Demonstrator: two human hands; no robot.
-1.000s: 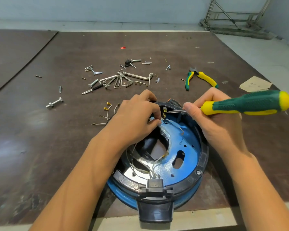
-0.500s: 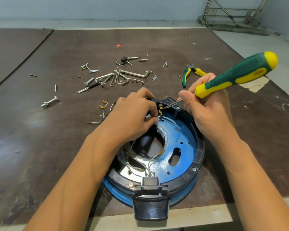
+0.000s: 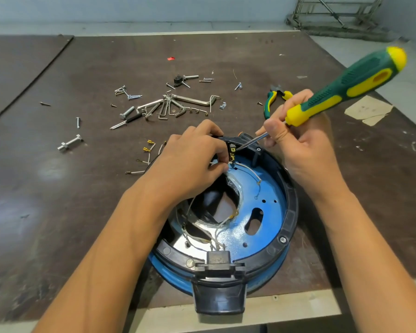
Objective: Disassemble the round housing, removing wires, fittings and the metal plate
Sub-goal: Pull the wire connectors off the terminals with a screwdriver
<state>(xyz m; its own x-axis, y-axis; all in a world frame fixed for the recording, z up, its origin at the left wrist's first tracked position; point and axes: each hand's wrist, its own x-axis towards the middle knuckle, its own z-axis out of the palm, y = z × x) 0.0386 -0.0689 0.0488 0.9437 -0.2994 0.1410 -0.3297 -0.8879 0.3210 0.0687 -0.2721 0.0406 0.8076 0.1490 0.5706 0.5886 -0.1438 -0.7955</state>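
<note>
Round housing [image 3: 291, 207] lying open side up at the near edge of the counter [image 3: 46, 200], black plug block [image 3: 219, 294] on its near rim overhanging that edge. Inside the housing: blue plate [image 3: 262, 186] across the right half, shiny metal plate [image 3: 177, 246] showing at the near left, white wires [image 3: 247, 169] running from the plug block across the inside and up towards the far rim.

Left hand [image 3: 192, 162] over the housing's far-left part, fingers curled, thumb and forefinger pinching one of the white wires just beside a brass terminal [image 3: 231, 153] at the far rim.

Right hand [image 3: 305, 145] above the housing's far-right rim, fingers wrapped tight round a screwdriver [image 3: 346, 87] where the shaft meets the green-and-yellow handle. Handle tilted up and away to the right, tip set against the brass terminal.

Beyond the housing to the far left: loose wire ends [image 3: 148, 150] with brass connectors just beside the rim, then farther off a cluster of hex keys [image 3: 171, 108], scattered screws [image 3: 205, 80], and a large bolt [image 3: 70, 143] well out to the left.

Beyond the housing to the far right: green-and-yellow pliers [image 3: 269, 102], partly hidden behind the right hand, and a cardboard scrap [image 3: 368, 109] well apart, farther right.
</note>
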